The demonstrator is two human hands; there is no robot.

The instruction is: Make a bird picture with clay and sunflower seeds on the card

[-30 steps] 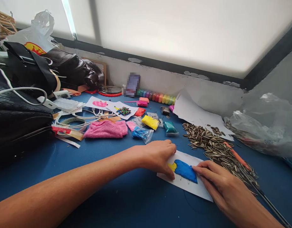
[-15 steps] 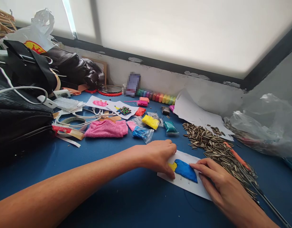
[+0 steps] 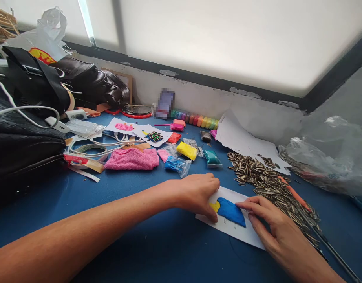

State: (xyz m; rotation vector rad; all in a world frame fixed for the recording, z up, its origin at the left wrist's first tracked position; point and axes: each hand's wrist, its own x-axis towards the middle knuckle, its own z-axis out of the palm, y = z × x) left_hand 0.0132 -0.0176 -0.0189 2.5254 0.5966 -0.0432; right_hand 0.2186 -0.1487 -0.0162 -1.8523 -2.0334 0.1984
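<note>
On the blue tabletop lies a white sheet of paper [image 3: 251, 237] with a flat animal shape on it. Its body is blue clay [image 3: 231, 212], its head is yellow clay [image 3: 214, 206], and thin drawn legs show below. My left hand [image 3: 200, 192] holds the paper at its left side, thumb on the near part and curled fingers on the far edge. My right hand [image 3: 271, 220] rests over the right side, forefinger tip touching the blue clay's upper right edge, fingers stretched and thumb apart. Beside it spreads a pile of striped sunflower seeds [image 3: 257, 173].
Clay packets, including yellow [image 3: 187, 151] and teal [image 3: 212, 158], lie beyond my hands. A pink cloth [image 3: 132, 159], cables and black bags [image 3: 24, 145] are at left. White sheets [image 3: 240, 135], a plastic bag [image 3: 325, 157] and an orange-handled tool [image 3: 294, 193] are at right.
Both hands keep nearly the same place. My right thumb has shifted slightly at the paper's right side; the paper and clay look unchanged.
</note>
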